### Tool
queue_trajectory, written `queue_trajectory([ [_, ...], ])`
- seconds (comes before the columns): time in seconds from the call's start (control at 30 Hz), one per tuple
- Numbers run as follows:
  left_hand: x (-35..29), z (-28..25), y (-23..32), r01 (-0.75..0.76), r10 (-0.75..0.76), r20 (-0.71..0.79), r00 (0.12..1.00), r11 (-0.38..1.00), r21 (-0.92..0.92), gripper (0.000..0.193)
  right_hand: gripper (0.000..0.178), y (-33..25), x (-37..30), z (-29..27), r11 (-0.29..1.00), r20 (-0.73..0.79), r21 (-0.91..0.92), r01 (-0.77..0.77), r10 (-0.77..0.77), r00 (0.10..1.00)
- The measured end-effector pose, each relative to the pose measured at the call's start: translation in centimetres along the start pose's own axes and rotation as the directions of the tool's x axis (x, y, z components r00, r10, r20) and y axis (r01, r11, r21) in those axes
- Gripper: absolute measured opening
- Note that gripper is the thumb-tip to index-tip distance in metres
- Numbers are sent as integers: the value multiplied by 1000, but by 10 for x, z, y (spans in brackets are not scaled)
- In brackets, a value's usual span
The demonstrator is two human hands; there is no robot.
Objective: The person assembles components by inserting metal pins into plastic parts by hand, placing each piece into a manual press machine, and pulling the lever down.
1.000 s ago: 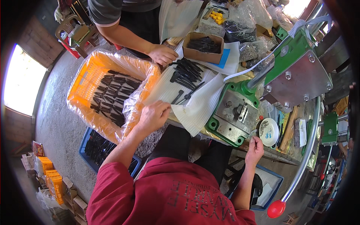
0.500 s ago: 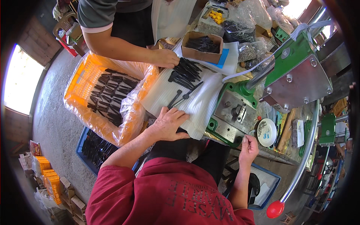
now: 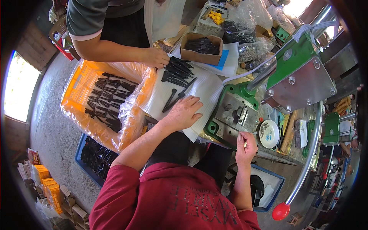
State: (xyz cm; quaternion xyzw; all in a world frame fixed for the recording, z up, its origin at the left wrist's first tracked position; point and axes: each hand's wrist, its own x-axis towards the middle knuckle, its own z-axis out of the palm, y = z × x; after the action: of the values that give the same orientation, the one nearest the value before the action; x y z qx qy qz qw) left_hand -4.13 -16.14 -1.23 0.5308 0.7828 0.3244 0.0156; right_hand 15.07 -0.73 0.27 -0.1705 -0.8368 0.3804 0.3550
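My left hand (image 3: 182, 115) is over the white foam sheet (image 3: 205, 86), fingers apart, with nothing visible in it. Just beyond its fingers lie two slim black pieces (image 3: 177, 100) with rounded heads, side by side. A pile of similar black parts (image 3: 178, 72) sits farther back, beside a co-worker's hand (image 3: 156, 57). My right hand (image 3: 246, 147) is closed in a pinch at the front edge of the green press base (image 3: 217, 134); what it holds, if anything, cannot be made out. A small metal fixture (image 3: 240, 114) sits on the base's steel plate.
A plastic-lined orange crate (image 3: 73, 97) of black parts stands at left, a blue tray (image 3: 79, 153) below it. A cardboard box (image 3: 203, 57) is at the back. Right of the press are a white bowl (image 3: 269, 134) and a long lever with a red knob (image 3: 281, 212).
My left hand has moved forward and right across the foam, off the end of the short black piece. The two slim pieces now lie closer together. My right hand remains pinched near the press.
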Motion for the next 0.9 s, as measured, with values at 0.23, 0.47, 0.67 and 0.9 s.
queue_trajectory([
  [0.23, -12, 27, 4, 11, -14, 37, 999, 996, 88, 39, 4, 6, -7, 1, 999, 1, -11, -38, 38, 999],
  [0.47, -17, 38, 2, 21, -27, 49, 998, 993, 113, 41, 3, 9, -10, 4, 998, -9, 21, -58, 58, 998],
  [0.67, -19, 39, 4, 18, -22, 31, 999, 992, 125, 43, 3, 8, -12, 4, 999, -3, 13, -50, 50, 999],
  [0.9, -20, 42, 6, 33, -37, 32, 999, 990, 136, 43, 3, 10, -13, 2, 1000, -6, 4, -29, 29, 1000],
])
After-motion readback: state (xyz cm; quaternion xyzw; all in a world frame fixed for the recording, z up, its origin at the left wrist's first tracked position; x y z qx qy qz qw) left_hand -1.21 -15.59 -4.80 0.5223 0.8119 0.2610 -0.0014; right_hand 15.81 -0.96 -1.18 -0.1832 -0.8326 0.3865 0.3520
